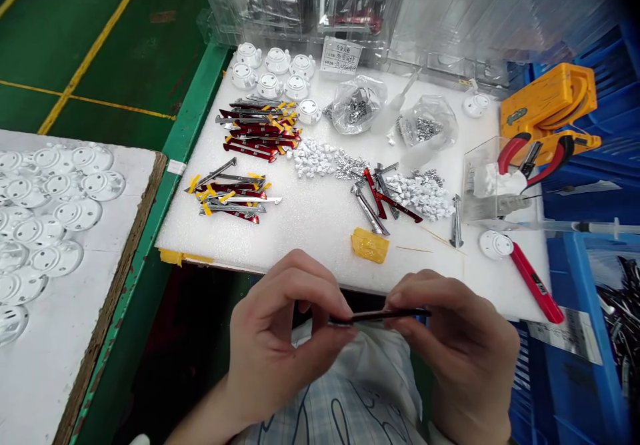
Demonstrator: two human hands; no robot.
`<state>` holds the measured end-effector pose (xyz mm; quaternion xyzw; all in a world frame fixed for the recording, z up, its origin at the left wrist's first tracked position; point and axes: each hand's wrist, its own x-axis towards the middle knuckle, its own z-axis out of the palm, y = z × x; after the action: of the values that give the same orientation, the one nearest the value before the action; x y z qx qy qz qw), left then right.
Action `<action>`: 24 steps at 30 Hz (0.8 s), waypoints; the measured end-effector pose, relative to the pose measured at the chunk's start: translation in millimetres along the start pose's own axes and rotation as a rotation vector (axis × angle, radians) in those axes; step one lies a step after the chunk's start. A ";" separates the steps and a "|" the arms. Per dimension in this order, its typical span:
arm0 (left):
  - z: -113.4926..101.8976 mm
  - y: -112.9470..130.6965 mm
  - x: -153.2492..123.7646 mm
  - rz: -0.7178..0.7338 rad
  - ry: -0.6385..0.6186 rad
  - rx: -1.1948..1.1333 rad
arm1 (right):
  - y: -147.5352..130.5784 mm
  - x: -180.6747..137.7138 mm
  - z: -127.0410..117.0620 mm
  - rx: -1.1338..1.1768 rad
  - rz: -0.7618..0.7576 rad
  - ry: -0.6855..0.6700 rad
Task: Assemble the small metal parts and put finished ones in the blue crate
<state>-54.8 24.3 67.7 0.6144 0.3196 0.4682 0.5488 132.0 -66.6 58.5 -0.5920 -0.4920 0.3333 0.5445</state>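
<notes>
My left hand [287,328] pinches one end of a thin dark strip [370,315] between thumb and fingers. The strip's other end is in the closed fingertips of my right hand [457,338]. It is held level above my lap, just off the table's front edge, and seen nearly edge-on. On the white foam top [305,221] beyond it lie a yellow wrapped block [370,245] and several loose red and silver strips [370,221]. White small parts [425,195] and shiny metal bits [353,167] are heaped close by.
Strips with yellow ends [260,128] lie in piles at the left, below round white parts [270,85]. Clear bags [357,108] of metal bits stand at the back. To the right are a yellow tape dispenser [545,108], pliers [533,158] and a red-handled tool [537,281].
</notes>
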 end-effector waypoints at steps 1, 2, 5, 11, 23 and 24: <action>0.4 -2.7 -0.9 -0.001 0.006 0.005 | 0.9 -0.2 1.0 0.027 0.000 0.021; 0.8 -6.0 -2.2 -0.004 0.008 0.012 | 1.7 -0.3 2.2 0.058 -0.003 0.037; 1.9 -17.6 -7.9 -0.028 -0.003 0.050 | 3.5 0.9 6.5 0.129 -0.033 0.055; -1.6 -28.7 -14.7 -0.102 -0.186 0.202 | 4.8 8.6 9.1 -0.013 -0.176 -0.006; 18.3 -18.8 -4.6 0.059 -0.145 0.095 | 11.0 9.6 5.1 -0.029 -0.157 -0.103; 20.1 -18.8 -4.0 0.060 -0.138 0.104 | 12.2 9.4 4.3 -0.030 -0.152 -0.109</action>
<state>-35.3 16.8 49.3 0.6821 0.2863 0.4239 0.5227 133.4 -55.5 47.2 -0.5419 -0.5694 0.3154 0.5317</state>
